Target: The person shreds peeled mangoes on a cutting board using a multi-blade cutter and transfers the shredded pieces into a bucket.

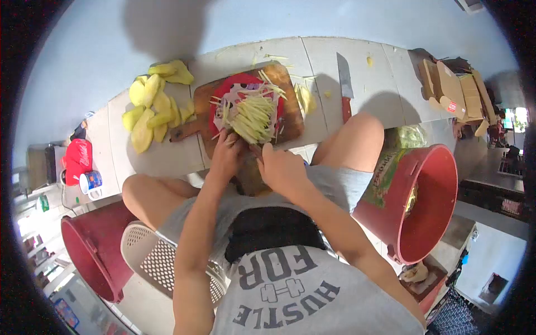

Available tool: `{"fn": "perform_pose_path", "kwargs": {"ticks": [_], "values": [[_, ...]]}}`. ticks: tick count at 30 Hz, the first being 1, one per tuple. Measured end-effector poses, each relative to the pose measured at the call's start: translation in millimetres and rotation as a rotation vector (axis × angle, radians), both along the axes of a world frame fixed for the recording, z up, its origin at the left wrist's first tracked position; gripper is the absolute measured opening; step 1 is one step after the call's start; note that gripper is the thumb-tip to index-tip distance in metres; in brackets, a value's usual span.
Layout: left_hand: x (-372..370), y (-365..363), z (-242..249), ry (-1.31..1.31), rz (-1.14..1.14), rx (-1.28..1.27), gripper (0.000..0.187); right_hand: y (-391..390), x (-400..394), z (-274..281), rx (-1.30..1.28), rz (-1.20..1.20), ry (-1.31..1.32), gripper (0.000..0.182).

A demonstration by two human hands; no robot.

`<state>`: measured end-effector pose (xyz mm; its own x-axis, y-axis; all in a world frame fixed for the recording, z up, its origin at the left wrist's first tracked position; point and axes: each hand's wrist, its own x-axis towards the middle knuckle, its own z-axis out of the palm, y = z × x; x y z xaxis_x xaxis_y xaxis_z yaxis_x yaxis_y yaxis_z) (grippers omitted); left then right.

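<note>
A red plate (214,118) with a patterned white and pink middle rests over a wooden cutting board (293,111). Heaped on the plate are thin pale-green strips (252,120) of cut fruit or vegetable, some sticking out past its rim. My left hand (226,155) has its fingers closed at the plate's near edge. Beside it, my right hand (281,166) is closed, thumb uppermost, at the same near edge; its fingertips are partly hidden. To the left of the board lie several peeled yellow-green pieces (149,97).
A knife (345,84) with a red handle lies on the tiles to the right. Loose strips (304,99) are scattered beside the board. Red bins (391,223) flank my legs, with a white perforated basket (148,245) at left. Cardboard boxes (449,92) stand far right; a mug (91,182) stands left.
</note>
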<state>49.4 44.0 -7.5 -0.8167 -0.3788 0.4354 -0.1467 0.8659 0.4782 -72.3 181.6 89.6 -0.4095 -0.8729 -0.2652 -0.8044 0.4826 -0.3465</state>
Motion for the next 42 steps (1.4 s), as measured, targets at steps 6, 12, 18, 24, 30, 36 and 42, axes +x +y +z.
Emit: {"fn": "perform_pose_path", "kwargs": {"ticks": [6,12,18,24,30,36,42], "values": [[-3.9,-1.9,1.8,0.003,0.064,-0.009,0.025,7.6,-0.2,-18.6,-0.006,-0.015,-0.045,0.031],[-0.4,-0.6,-3.5,0.019,0.055,-0.001,0.025,5.2,-0.3,-5.9,-0.004,0.02,-0.011,0.032],[5.8,1.5,-10.0,0.006,0.032,0.012,0.027,6.2,1.5,2.8,0.013,0.007,-0.017,0.032],[-0.5,-9.8,-17.0,-0.003,0.026,0.038,0.021,-6.2,-10.4,-15.1,-0.063,0.029,0.033,0.032],[1.3,-6.2,-7.8,0.036,0.011,0.055,0.026,4.7,0.8,-11.3,-0.016,-0.003,-0.02,0.032],[6.4,-3.2,-17.1,0.034,0.015,0.057,0.029,2.3,1.1,-14.6,-0.024,-0.014,-0.034,0.033],[-0.4,-7.8,-5.0,0.1,0.005,0.038,0.03,4.6,-1.8,0.8,-0.002,-0.006,-0.053,0.032]]}}
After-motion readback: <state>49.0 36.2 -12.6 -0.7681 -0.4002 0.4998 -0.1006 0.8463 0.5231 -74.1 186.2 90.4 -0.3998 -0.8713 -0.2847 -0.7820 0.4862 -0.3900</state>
